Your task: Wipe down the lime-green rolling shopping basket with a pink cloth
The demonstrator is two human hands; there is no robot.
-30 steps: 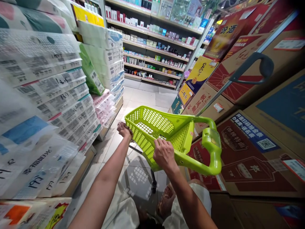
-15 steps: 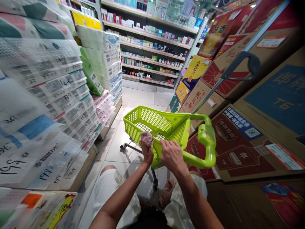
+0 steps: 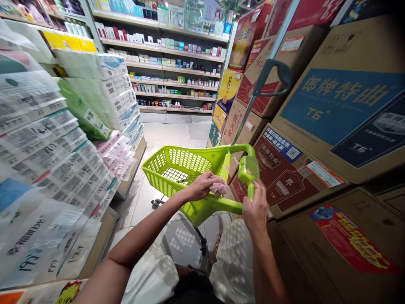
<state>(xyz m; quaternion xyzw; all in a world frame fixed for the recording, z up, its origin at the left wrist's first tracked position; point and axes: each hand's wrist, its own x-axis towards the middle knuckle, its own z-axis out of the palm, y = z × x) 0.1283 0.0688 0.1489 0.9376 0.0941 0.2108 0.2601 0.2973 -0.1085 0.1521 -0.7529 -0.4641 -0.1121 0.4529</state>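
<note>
A lime-green plastic shopping cart point(image 3: 177, 158) stands in front of me, its basket pointing to the left. My left hand point(image 3: 202, 185) is closed on a crumpled pinkish cloth point(image 3: 219, 188) at the cart's near rim, close to the handle end. My right hand point(image 3: 257, 207) has its fingers wrapped round the near corner of the cart's handle point(image 3: 249, 190). Only the metal mesh pattern and bare bottom show inside the basket.
Stacked cardboard liquor boxes point(image 3: 344, 101) rise close on the right, with a pole bearing a grey-blue handle point(image 3: 272, 78) in front of them. Packs of tissue paper point(image 3: 63, 147) are piled on the left. Shelves of small goods point(image 3: 177, 67) stand across the aisle's far end.
My left hand has moved right along the near rim with the cloth. My right hand has gone from the basket's near rim to the handle. The view has turned right.
</note>
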